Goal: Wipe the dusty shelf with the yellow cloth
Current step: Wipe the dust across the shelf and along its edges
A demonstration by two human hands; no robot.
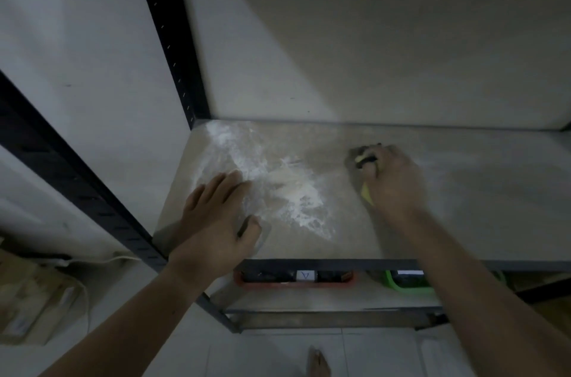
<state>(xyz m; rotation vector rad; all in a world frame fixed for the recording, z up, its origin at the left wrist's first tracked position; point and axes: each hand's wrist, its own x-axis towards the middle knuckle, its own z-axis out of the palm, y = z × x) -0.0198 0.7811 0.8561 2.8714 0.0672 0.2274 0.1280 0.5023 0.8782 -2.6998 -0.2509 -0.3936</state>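
The grey shelf (463, 191) carries a patch of white dust (278, 188) on its left half, spreading from the back left corner toward the middle. My right hand (392, 179) grips the yellow cloth (366, 192) and presses it on the shelf just right of the dust; only small bits of the cloth show under the fingers and palm. My left hand (216, 222) lies flat on the shelf near its front left corner, fingers straight, its fingertips at the edge of the dust.
Black metal uprights (167, 30) frame the shelf on the left, with a white wall behind. Below the front edge sit a red tray (349, 281) and a green container (401, 287) on a lower shelf. Cardboard boxes (31, 299) stand on the floor at left.
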